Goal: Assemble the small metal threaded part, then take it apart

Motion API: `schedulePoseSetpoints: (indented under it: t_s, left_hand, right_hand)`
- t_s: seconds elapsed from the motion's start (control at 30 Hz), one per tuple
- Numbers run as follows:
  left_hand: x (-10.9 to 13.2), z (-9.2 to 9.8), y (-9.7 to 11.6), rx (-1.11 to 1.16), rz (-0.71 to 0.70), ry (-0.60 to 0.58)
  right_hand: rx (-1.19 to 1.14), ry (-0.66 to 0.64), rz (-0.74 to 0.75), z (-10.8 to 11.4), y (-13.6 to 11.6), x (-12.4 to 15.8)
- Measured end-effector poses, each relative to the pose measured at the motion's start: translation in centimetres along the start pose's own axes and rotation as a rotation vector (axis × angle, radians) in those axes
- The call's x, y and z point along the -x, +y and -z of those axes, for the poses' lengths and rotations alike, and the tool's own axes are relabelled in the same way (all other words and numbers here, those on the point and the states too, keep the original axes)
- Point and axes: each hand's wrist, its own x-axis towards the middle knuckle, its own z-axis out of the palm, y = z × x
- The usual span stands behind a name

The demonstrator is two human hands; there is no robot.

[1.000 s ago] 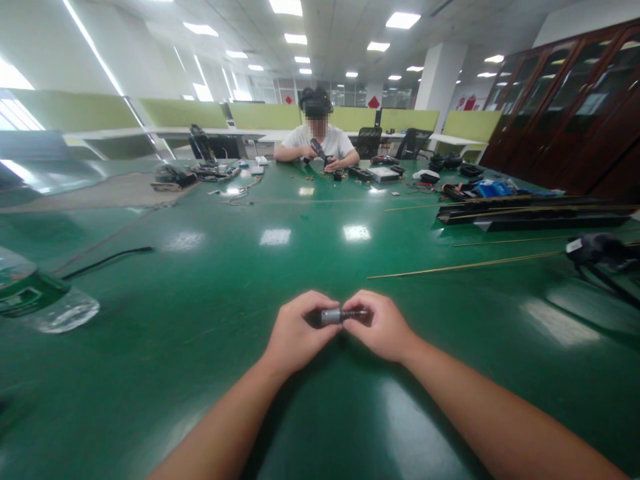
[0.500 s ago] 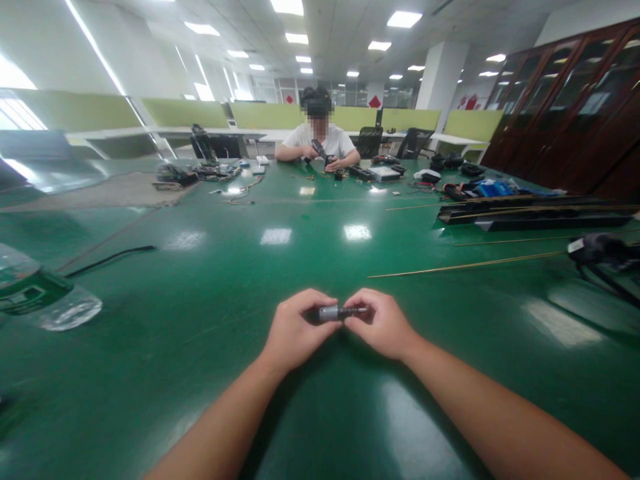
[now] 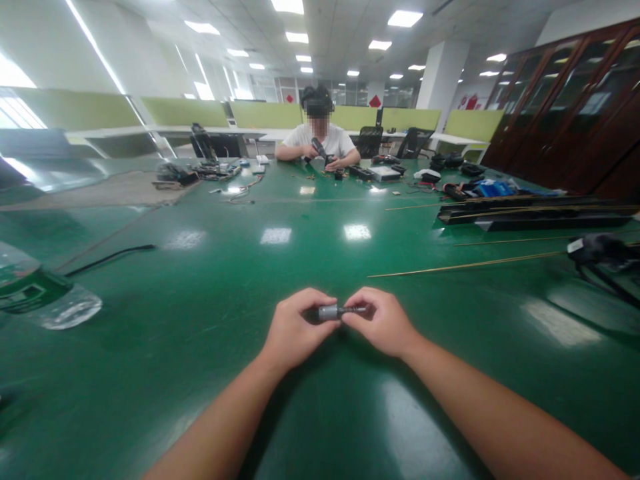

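Note:
Between my two hands, just above the green tabletop (image 3: 235, 373), is a small grey cylinder with a thin, dark, ridged shaft (image 3: 329, 312) pointing right. My left hand (image 3: 293, 333) is closed on the grey end, thumb below and fingers above. Around the shaft my right hand (image 3: 387, 327) forms a pinch, its thumb and fingertips close to where the shaft meets the cylinder. The shaft's bright tip lies inside the curl of the right fingers. What exactly the part is, I cannot make out.
On the left lie a clear plastic bottle (image 3: 50, 300) with a green label and a black cable (image 3: 113, 259). Thin brass-coloured rods (image 3: 465, 266) and black channels (image 3: 540, 212) lie on the right. Across the table a person (image 3: 320, 137) holds a dark tool among scattered parts.
My right fingertips have shifted very slightly left along the shaft. My left hand and the grey cylinder stay in place.

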Motion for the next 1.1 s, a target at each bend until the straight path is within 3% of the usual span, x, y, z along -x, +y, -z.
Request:
schedulePoseSetpoints:
  t_s: [1.1]
  left_hand:
    - [-0.16, 0.49, -0.73, -0.062, 0.002, 0.095]
  right_hand:
    - [-0.073, 0.046, -0.116, -0.30, 0.64, 0.00]
